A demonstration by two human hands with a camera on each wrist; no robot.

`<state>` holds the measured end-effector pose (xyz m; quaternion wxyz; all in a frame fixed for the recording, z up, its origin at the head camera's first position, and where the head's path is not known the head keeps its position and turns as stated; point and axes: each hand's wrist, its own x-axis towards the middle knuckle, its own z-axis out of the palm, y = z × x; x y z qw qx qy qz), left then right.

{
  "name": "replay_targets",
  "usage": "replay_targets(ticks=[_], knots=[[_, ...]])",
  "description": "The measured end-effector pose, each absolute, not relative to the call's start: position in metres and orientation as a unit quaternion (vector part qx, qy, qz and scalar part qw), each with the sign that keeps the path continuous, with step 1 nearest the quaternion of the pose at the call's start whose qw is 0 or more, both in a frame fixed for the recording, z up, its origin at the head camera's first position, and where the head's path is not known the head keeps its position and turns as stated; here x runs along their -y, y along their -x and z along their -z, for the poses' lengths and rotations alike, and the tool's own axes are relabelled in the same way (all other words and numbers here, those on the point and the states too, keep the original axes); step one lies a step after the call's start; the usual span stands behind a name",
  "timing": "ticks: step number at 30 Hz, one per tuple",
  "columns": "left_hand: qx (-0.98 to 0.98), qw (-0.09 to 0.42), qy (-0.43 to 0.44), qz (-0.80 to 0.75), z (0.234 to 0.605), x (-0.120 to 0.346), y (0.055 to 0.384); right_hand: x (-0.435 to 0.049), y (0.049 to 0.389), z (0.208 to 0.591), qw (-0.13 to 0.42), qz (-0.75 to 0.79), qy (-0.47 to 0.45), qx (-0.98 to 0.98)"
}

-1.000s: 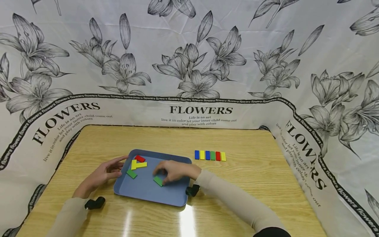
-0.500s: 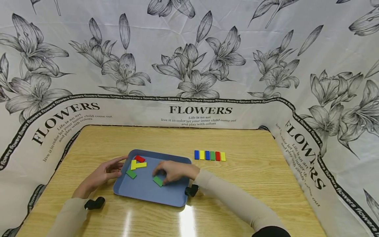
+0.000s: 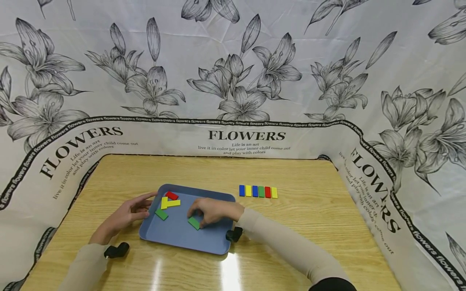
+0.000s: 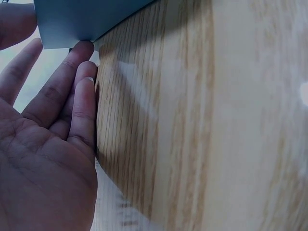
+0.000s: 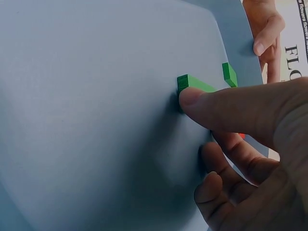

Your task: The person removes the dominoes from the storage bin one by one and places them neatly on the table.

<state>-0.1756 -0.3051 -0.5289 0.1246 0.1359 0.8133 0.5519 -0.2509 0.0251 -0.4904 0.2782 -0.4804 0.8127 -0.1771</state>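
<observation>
A blue-grey tray (image 3: 171, 238) lies on the wooden table. My left hand (image 3: 125, 214) is at the tray's left side, its thumb and fairly straight fingers touching the outer wall; in the left wrist view the fingertips meet the wall close to the tabletop. Inside the tray, my right hand (image 3: 215, 210) pinches a green rectangular block (image 3: 194, 223) between thumb and fingers. The thumb tip presses one side of it in the right wrist view, and the hand hides its far part. Another green block (image 3: 162, 214), two yellow blocks (image 3: 173, 203) and a red block (image 3: 172, 195) lie along the tray's left.
Behind the tray on the right, a row of several upright-set coloured blocks (image 3: 255, 190) runs blue, yellow, blue, green, red, yellow. A white flower-print cloth (image 3: 247, 139) surrounds the table (image 3: 309, 226) at the back and sides.
The right hand's fingers have shifted very slightly around the green block, which stays almost in place. The left hand, tray and other blocks look unmoved.
</observation>
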Motion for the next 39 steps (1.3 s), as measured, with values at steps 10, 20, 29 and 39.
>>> replay_targets(ticks=[10,20,29,39], knots=[[-0.810,0.123,-0.144,-0.555,0.531,0.305,0.175,-0.027,0.252,0.493,0.274,0.182,0.491,-0.807],[-0.814,0.123,-0.135,-0.552,0.531,0.305,0.175,-0.029,0.254,0.487,0.274,0.198,0.481,-0.809],[-0.813,0.123,-0.136,-0.552,0.529,0.305,0.175,-0.038,0.265,0.478,0.259,0.244,0.448,-0.820],[-0.819,0.128,-0.127,-0.545,0.533,0.307,0.178,-0.069,0.281,0.456,0.236,0.306,0.415,-0.824]])
